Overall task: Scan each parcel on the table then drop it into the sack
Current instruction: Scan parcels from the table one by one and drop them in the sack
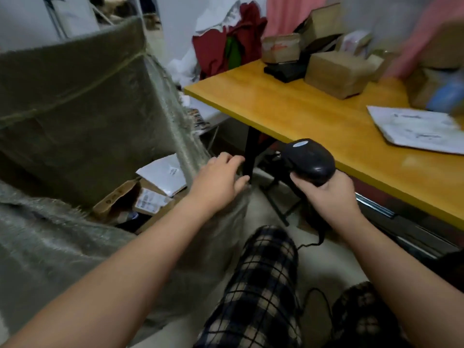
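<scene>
My left hand [218,182] hung slack and empty at the sack [75,109] rim; my right hand [326,194] gripped the scanner [310,162]. The white mailer [414,129] lay beyond those fingers on the table [288,109]; I judged the trailing cord [313,243] might snag my reach.

Yellow wooden tabletop [288,106] on a black metal leg [251,151], ahead of me to the right. Far corner: a flat black device [286,70] with a taped brown cardboard box [281,47] sitting on top of it. Just beside it, a larger plain brown cardboard box [336,74] rests straight on the wood. Nearer my edge lies a flat white plastic mailer bag [416,129]. Behind that is a brown parcel [424,89], too blurred to read.
</scene>
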